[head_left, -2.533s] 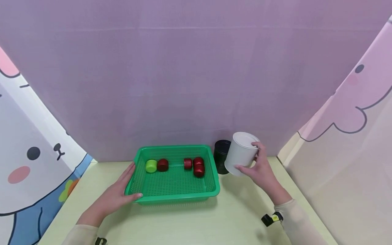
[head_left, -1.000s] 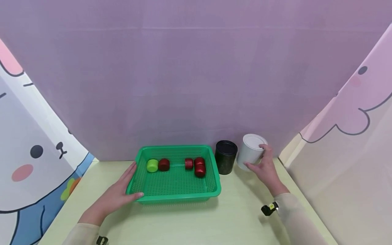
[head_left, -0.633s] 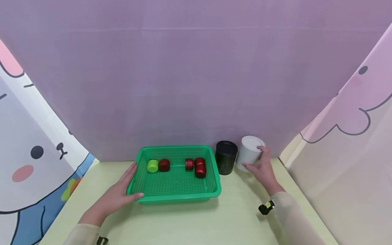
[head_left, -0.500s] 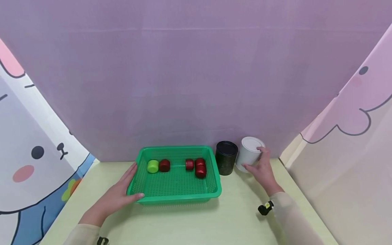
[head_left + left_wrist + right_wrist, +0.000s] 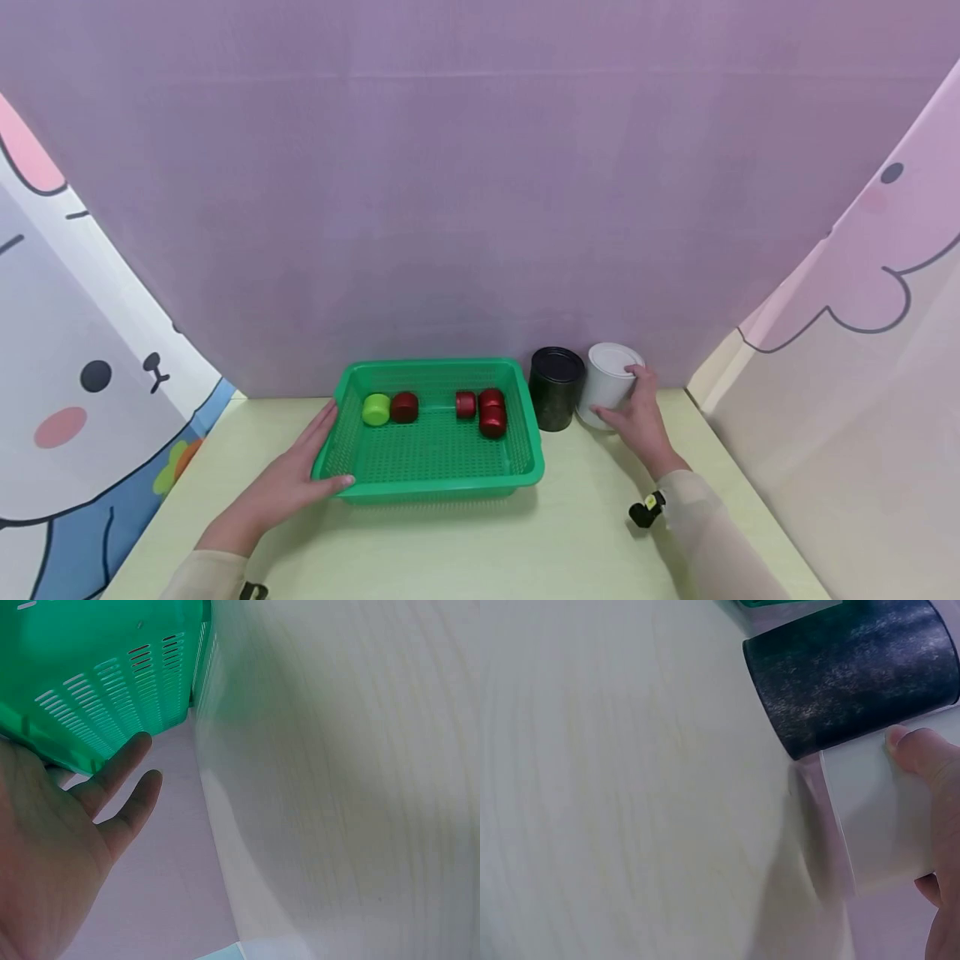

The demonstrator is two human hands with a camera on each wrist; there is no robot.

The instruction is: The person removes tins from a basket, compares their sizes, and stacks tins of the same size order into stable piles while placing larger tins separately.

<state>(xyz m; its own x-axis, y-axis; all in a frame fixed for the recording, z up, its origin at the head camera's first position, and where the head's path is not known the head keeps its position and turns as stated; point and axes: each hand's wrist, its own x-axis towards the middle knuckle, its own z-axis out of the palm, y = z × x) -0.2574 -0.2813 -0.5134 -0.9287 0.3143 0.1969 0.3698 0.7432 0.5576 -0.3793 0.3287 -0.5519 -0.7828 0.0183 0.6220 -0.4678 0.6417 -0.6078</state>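
Observation:
My right hand (image 5: 637, 419) grips a white can (image 5: 602, 387) with a lid, thumb on its near side and fingers round its right side. The can stands close beside a black can (image 5: 556, 392) at the back; in the right wrist view the white can (image 5: 877, 814) appears to touch the black can (image 5: 855, 675). My left hand (image 5: 288, 483) rests against the left side of a green plastic basket (image 5: 442, 483), fingers extended along its outer wall, thumb at the front rim. In the left wrist view, two extended fingers (image 5: 127, 761) show beneath the basket (image 5: 90, 645).
Inside the basket lie a small lime-green round piece (image 5: 377, 409), a dark red one (image 5: 405, 407) and several shiny red ones (image 5: 492, 421). A pale wooden table (image 5: 450, 550) bears everything. A purple cloth wall (image 5: 450, 208) rises behind, with printed side panels (image 5: 75, 400).
My right hand has lowered the white can from a raised, tilted position, carried it right, then back left against the black can. The left hand stays at the basket.

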